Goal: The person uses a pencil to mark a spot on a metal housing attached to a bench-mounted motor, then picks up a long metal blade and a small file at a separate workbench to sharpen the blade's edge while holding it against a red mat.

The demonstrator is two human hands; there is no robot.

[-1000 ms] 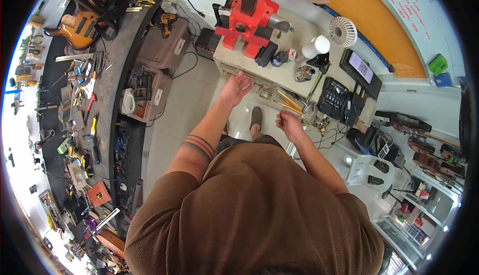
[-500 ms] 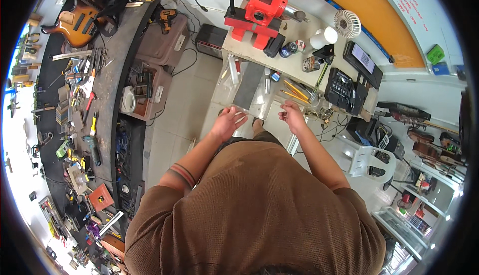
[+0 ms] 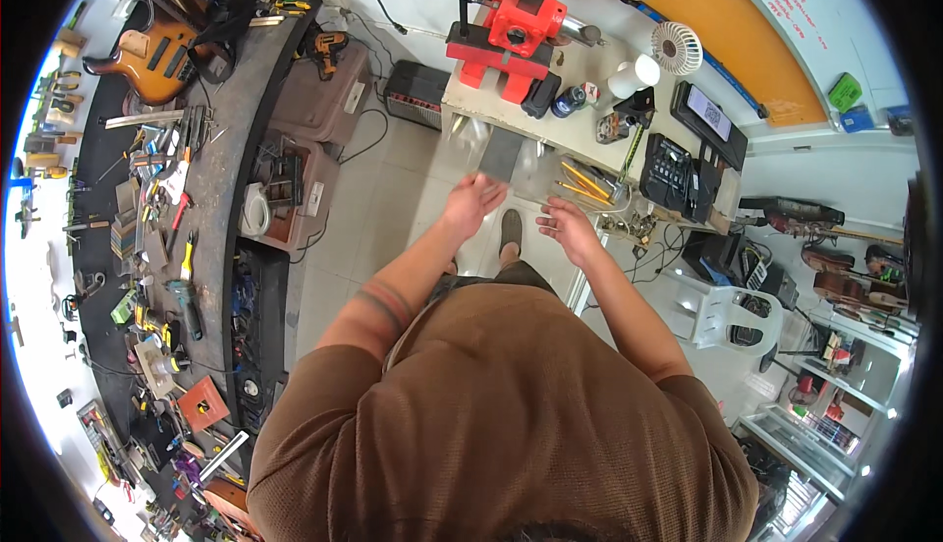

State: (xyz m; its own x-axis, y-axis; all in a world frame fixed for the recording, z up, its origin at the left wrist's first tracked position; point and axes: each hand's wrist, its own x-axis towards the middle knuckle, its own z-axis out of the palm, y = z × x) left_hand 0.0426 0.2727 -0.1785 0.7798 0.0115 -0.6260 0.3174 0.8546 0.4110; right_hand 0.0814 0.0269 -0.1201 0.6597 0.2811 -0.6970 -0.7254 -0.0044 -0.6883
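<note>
A shallow, see-through drawer (image 3: 538, 163) juts from under the front edge of the white workbench. In it lie a flat dark grey strip (image 3: 501, 155) and several yellow pencils (image 3: 585, 180). At the drawer's front edge, by the near end of the strip, my left hand (image 3: 474, 203) has its fingers extended; whether they touch the edge is hard to tell. My right hand (image 3: 571, 230) hovers just nearer to me than the drawer, below the pencils, fingers loosely apart and holding nothing.
A red bench vise (image 3: 513, 36) stands on the white workbench (image 3: 614, 129), with a small white fan (image 3: 678, 48) and a black tool case (image 3: 675, 176). A long dark bench (image 3: 211, 218) crowded with tools runs along the left. A white plastic chair (image 3: 709, 318) stands at right.
The drawer has slid away from me, farther under the workbench, hiding part of its contents. My left hand has moved forward with it; the right hand has drifted slightly left.
</note>
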